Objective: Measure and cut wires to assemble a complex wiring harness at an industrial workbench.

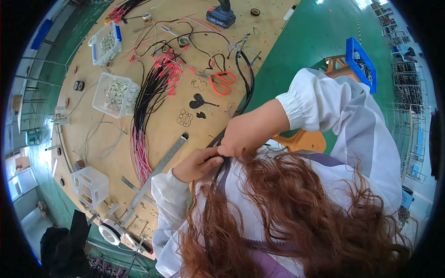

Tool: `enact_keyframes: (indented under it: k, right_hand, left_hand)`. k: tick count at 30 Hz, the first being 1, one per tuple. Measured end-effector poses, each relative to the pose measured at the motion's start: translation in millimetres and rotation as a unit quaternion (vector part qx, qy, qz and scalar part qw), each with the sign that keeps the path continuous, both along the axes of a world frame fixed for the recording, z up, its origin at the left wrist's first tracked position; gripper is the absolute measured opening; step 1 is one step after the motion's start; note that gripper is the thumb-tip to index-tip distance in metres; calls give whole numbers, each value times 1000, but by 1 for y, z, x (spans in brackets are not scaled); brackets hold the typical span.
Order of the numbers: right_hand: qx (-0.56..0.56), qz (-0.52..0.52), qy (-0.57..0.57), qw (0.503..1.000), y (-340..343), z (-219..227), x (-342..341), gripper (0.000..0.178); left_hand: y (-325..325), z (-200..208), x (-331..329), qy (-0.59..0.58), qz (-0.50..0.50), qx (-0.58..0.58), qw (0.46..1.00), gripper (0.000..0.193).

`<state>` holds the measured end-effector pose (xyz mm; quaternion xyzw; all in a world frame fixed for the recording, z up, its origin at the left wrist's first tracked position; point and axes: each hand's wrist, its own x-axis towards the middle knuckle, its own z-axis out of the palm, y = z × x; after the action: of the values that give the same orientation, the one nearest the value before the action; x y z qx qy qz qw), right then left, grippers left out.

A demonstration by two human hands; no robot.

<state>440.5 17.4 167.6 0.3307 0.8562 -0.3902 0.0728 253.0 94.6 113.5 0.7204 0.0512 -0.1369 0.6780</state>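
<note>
My left hand (197, 165) and my right hand (252, 132) meet close to my body at the table's near edge. Both are closed on a black cable (251, 83), thumbs and fingertips nearly touching. From my hands the cable curves up along the table's right edge to a split end with thin coloured wires (242, 45). Its other end hangs down in front of my jacket, partly behind hair. The exact spot pinched between the fingers is hidden. Beyond my hands, orange-handled scissors (223, 83) lie on the wooden table (185, 132).
A bundle of black wires (150, 90) with red ends lies mid-table, beside a steel ruler (160, 167). Clear bins (116, 95) of small white parts stand left. A cordless drill (221, 17) is at the far edge. An orange stool (303, 141) and blue crate (361, 65) stand right.
</note>
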Motion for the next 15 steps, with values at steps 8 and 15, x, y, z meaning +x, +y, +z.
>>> enact_keyframes:
  k: [8,15]
  right_hand:
    - [-128,21,255,958,8,-28,7,21]
    - [-306,-47,305,901,13,-46,5,32]
  left_hand:
    - [4,7,3,125,-91,-149,977,30]
    - [6,2,0,102,-93,-122,983,31]
